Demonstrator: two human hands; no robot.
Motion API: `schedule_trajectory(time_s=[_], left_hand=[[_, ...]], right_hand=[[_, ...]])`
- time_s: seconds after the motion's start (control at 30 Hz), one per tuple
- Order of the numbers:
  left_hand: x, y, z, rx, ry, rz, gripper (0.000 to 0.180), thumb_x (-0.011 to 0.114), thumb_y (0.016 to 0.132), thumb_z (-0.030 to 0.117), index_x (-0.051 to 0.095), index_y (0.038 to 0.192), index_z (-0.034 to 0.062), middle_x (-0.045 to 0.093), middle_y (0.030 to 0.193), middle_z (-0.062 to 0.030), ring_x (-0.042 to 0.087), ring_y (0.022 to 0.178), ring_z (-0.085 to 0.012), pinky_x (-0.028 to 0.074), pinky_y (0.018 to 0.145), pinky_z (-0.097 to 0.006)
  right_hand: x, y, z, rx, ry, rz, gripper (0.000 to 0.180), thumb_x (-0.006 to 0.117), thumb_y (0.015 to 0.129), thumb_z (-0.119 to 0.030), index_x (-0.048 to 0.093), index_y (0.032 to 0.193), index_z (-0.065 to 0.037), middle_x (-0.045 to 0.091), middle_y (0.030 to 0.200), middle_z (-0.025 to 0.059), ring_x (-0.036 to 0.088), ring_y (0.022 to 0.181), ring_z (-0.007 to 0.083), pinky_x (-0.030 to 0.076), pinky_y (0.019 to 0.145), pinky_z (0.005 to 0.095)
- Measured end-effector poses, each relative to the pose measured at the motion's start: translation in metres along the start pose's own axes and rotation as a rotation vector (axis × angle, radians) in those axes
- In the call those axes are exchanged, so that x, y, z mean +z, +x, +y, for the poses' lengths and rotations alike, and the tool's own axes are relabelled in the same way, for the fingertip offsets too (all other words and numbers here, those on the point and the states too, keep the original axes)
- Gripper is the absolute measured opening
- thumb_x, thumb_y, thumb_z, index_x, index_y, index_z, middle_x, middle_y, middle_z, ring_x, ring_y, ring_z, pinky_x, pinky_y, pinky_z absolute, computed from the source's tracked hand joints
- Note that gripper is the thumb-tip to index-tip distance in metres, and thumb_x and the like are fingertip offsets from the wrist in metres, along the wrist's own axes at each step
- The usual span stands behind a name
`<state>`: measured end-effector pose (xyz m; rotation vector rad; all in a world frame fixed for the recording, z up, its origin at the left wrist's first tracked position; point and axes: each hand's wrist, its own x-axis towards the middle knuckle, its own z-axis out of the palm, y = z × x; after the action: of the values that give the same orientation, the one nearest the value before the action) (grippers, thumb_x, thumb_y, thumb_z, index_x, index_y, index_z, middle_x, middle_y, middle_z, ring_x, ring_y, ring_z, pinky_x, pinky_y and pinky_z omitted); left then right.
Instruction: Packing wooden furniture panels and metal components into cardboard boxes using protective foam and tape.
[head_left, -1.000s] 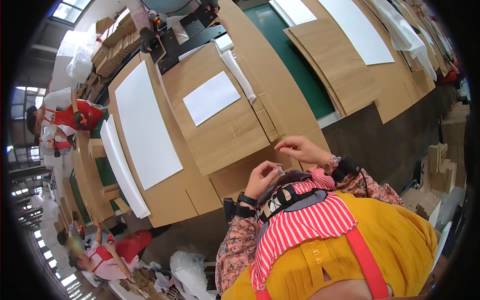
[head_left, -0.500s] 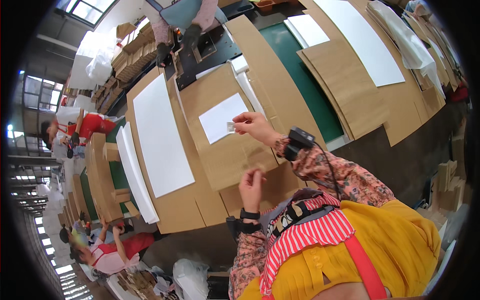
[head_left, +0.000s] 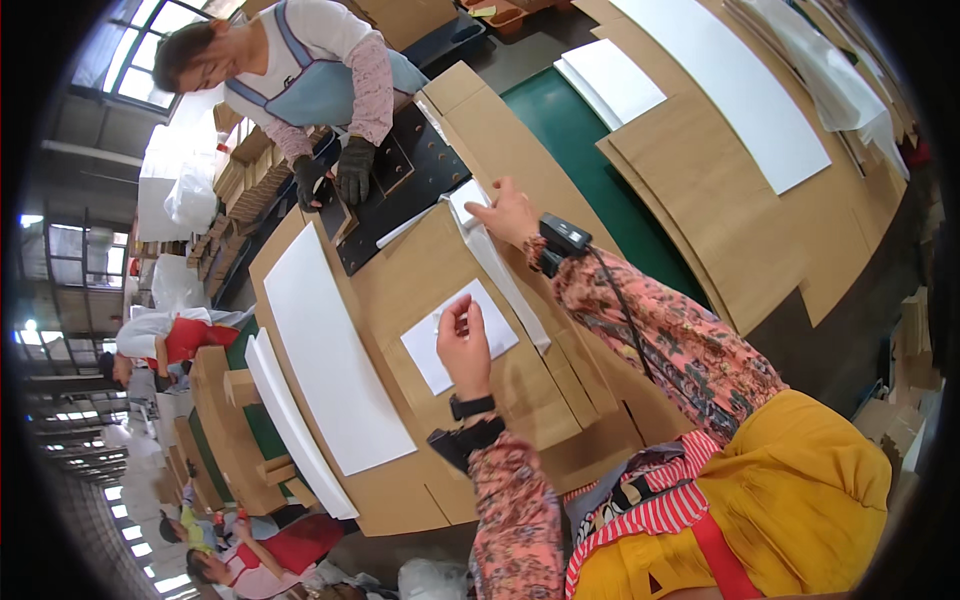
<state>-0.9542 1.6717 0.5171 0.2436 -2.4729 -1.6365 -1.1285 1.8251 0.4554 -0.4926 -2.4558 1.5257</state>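
My left hand [head_left: 465, 350] is over a white sheet [head_left: 425, 355], its fingers curled together. Whatever they may hold is hidden or too small to make out. The sheet lies on a brown cardboard panel [head_left: 400, 285]. Farther off, my right hand [head_left: 510, 215] has its thumb and fingers apart at a small stack of white pieces [head_left: 466, 200], its thumb close to the edge. Beside that stack a long white strip [head_left: 510, 285] runs along the cardboard.
Long white panels [head_left: 325, 350] lie on cardboard at left, others [head_left: 720, 80] at right. A green table surface [head_left: 565, 130] shows between cardboard stacks [head_left: 690, 210]. Across the table a gloved co-worker [head_left: 330, 60] handles a brown piece on a black perforated board [head_left: 415, 150]. Other people work at far left.
My right hand has moved away from the white sheet to the small white stack, without the small clear packet it held. My left hand has moved forward over the sheet. The view has shifted.
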Motion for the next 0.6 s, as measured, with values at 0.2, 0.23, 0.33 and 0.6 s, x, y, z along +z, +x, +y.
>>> schedule_trajectory(time_s=[0.2,0.23,0.33,0.6], left_hand=[[0.069,0.094,-0.018,0.178,0.263,0.201,0.025,0.076,0.091,0.023,0.071,0.105,0.0029,0.069,0.097,-0.0055,0.062,0.079,-0.0156,0.051,0.072,-0.030],[0.072,0.108,-0.023,0.261,0.404,0.250,0.025,0.078,0.089,0.023,0.071,0.104,0.0043,0.068,0.099,-0.0060,0.061,0.079,-0.0177,0.051,0.072,-0.032],[0.118,0.139,-0.030,0.222,0.652,0.297,0.034,0.079,0.082,0.040,0.072,0.101,0.0122,0.066,0.098,-0.0047,0.064,0.084,-0.0226,0.046,0.084,-0.043],[0.118,0.189,-0.049,0.118,0.869,0.221,0.021,0.074,0.086,0.034,0.071,0.084,0.0134,0.070,0.086,-0.0065,0.068,0.082,-0.0249,0.046,0.082,-0.045]], right_hand=[[-0.026,0.038,0.041,0.011,0.491,0.001,0.052,0.079,0.080,-0.029,0.056,0.119,-0.002,0.068,0.097,0.0158,0.068,0.082,0.0300,0.056,0.077,0.0407],[-0.043,0.033,0.041,-0.006,0.597,0.045,0.047,0.078,0.082,-0.021,0.057,0.119,-0.002,0.067,0.093,0.0121,0.067,0.079,0.0245,0.056,0.074,0.0372],[-0.085,0.032,0.062,0.088,0.615,-0.075,0.039,0.076,0.084,-0.012,0.057,0.116,-0.001,0.065,0.090,0.0077,0.064,0.078,0.0163,0.055,0.072,0.0313],[-0.077,0.048,0.065,-0.030,0.454,-0.211,0.037,0.078,0.086,-0.020,0.059,0.111,0.001,0.065,0.086,0.0107,0.066,0.078,0.0157,0.056,0.069,0.0313]])
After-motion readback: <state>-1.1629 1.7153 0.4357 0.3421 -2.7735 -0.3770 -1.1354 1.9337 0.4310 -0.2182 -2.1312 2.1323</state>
